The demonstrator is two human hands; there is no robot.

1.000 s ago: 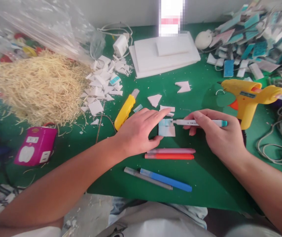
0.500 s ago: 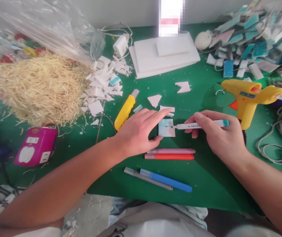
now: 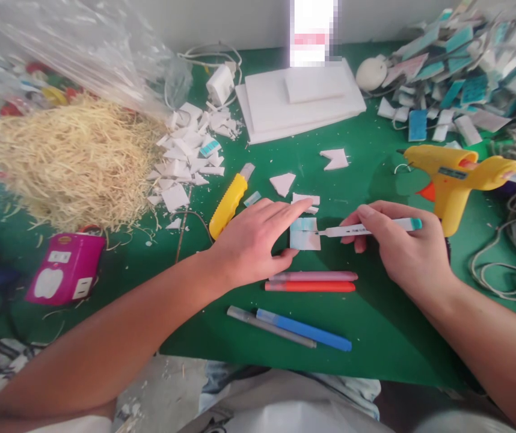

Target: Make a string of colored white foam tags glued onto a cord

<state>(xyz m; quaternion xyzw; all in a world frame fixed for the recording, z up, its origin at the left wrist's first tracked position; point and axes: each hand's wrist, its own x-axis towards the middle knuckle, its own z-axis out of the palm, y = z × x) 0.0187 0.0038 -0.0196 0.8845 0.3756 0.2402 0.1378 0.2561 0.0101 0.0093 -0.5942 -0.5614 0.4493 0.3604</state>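
There's the small pale piece (image 3: 304, 242), flat on the green surface (image 3: 375, 343), nearer the front edge than the back, light blue over its left and top, whitish lower right! And the slim marker (image 3: 347, 230), white-barrelled, teal-ended, runs roughly along the front edge's line, nib at the piece's right side.

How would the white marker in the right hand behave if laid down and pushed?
The white marker would probably roll, since it looks rounded and tube-like. It seems stiff, looking straight in the right hand. Being so slender, it is likely light.
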